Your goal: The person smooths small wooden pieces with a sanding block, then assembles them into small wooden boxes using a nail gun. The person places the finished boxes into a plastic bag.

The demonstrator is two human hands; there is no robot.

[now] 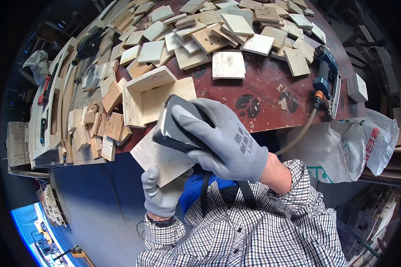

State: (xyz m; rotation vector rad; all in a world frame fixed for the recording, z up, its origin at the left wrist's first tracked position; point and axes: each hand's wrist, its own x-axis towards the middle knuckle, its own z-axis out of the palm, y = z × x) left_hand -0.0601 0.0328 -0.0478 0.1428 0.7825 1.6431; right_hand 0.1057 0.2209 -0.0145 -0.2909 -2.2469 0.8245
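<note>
My gloved left hand (pixel 162 195) grips the lower edge of a square wooden board (pixel 160 156), with the thumb over its near face. The board is tilted in front of the table edge. In my gloved right hand (pixel 225 138) is a dark grey sanding block (pixel 179 129), fingers wrapped over its top. The block is over the board's upper right part; I cannot tell whether it touches. Just behind them, an open-sided box of joined wooden boards (pixel 132 107) stands on the worn red table (pixel 265 107).
Many loose wooden boards (pixel 229 66) lie heaped across the table. Small wood blocks (pixel 113 126) crowd the left edge. A blue air nailer (pixel 326 73) with a hose (pixel 304 129) lies at the right. White plastic sacks (pixel 329 147) hang below it.
</note>
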